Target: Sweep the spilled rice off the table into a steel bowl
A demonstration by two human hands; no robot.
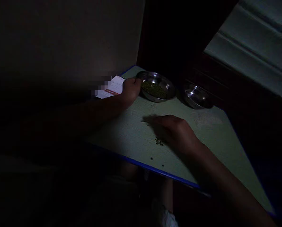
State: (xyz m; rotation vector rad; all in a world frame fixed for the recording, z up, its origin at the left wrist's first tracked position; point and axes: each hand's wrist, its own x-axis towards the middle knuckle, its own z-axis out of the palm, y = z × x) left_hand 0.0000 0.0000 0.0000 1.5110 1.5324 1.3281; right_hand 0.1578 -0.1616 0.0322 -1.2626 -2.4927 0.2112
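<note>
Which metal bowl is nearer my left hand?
The larger bowl, holding green grains, beside your left hand; the smaller bowl sits farther right.

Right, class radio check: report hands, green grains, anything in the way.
Left hand at large bowl, left rim. Right hand over table, near loose grains. Green grains inside large bowl. In the way: dim light, hiding grip details.
</note>
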